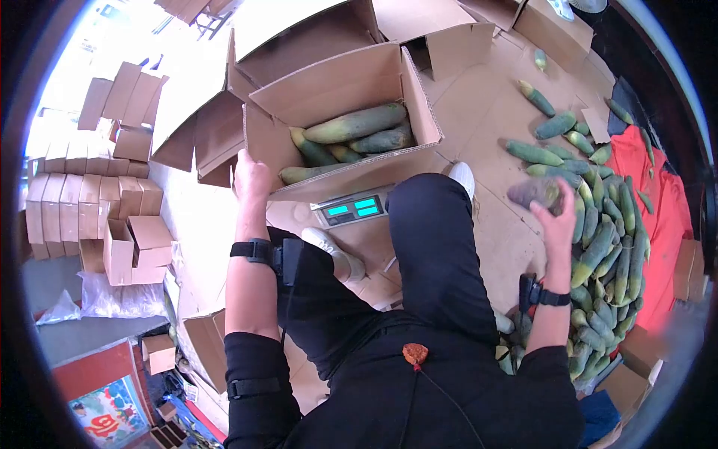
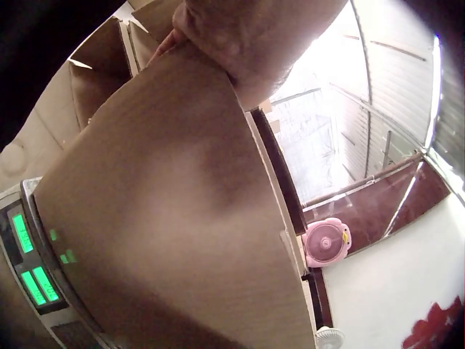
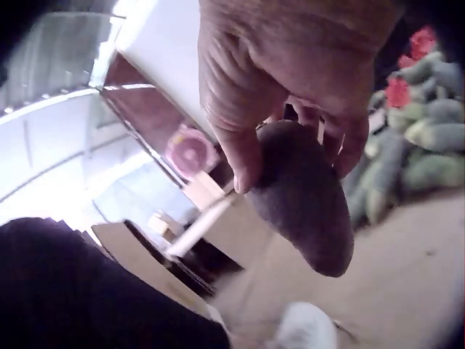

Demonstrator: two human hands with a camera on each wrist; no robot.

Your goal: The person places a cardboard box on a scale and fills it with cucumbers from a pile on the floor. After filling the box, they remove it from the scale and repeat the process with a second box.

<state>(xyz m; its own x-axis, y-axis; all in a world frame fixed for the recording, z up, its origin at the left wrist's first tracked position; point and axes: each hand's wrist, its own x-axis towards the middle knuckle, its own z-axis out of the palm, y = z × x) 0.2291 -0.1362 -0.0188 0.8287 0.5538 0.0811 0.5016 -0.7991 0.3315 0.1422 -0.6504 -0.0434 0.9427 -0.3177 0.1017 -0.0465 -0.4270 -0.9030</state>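
My left hand (image 1: 253, 176) grips the near left corner of an open cardboard box (image 1: 340, 67); in the left wrist view its fingers (image 2: 168, 45) bend over the top edge. Inside lie several long green gourds (image 1: 357, 124) with paler ends. The box stands on a scale with a lit green display (image 1: 353, 209). Off to the right, my right hand (image 1: 555, 217) holds one gourd (image 3: 301, 193) between thumb and fingers, above the cardboard-covered floor. Its tapered end points down and away from the palm; the hand covers its other end.
A large heap of gourds (image 1: 602, 247) lies to the right beside a red cloth (image 1: 654, 202), with several loose ones farther back. Other open boxes (image 1: 299, 45) stand behind and left of the scale. Stacked cartons (image 1: 63, 202) line the far left. A shoe (image 1: 462, 179) is close to the box.
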